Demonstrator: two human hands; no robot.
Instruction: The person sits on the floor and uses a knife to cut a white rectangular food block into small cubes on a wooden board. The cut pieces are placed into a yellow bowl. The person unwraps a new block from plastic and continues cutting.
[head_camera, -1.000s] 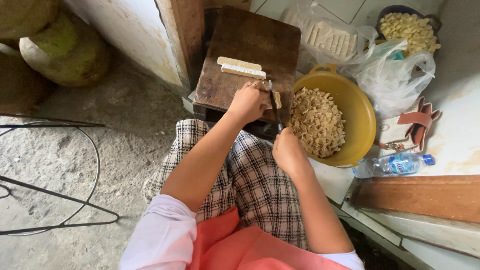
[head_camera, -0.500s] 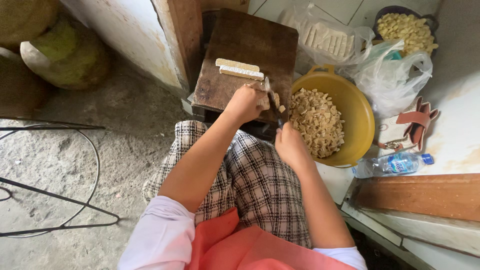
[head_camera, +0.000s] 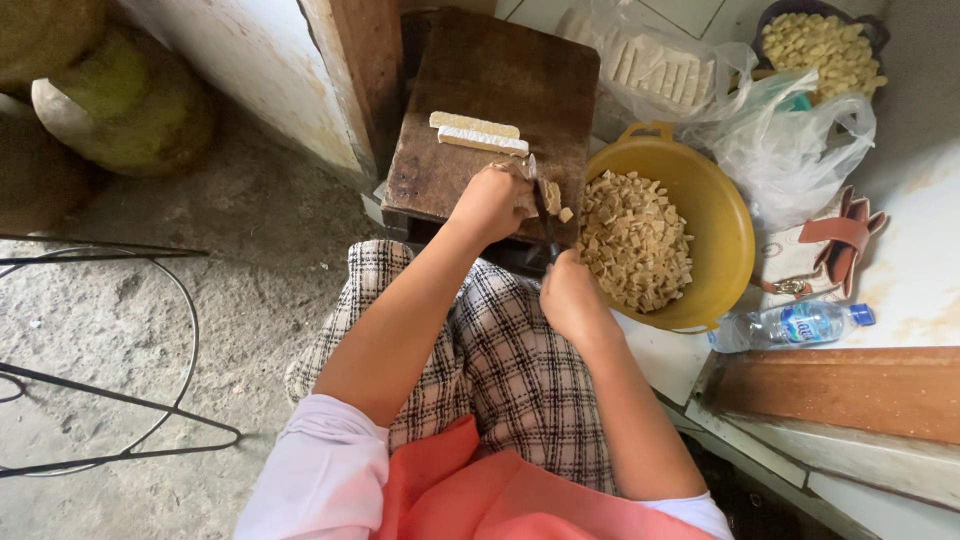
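My left hand (head_camera: 492, 203) presses down on a pale strip of food at the near edge of a dark wooden chopping block (head_camera: 470, 90). My right hand (head_camera: 570, 295) grips a knife (head_camera: 543, 212) whose blade stands among small cut cubes (head_camera: 556, 200) beside the left hand. Two more pale strips (head_camera: 478, 133) lie across the middle of the block. A yellow basin (head_camera: 725, 220) to the right of the block holds a heap of cut cubes (head_camera: 632, 238).
Clear plastic bags (head_camera: 790, 130) with pale slabs lie behind the basin, next to a dark bowl of yellowish pieces (head_camera: 818, 42). A plastic water bottle (head_camera: 795, 325), a brown sandal (head_camera: 830, 245), a wooden plank (head_camera: 840, 390), a wire frame (head_camera: 120, 400) and large green fruit (head_camera: 125, 105) surround me.
Both hands have stayed at the block's near edge. The knife has shifted slightly along the strip, and a few more cut cubes lie by the blade.
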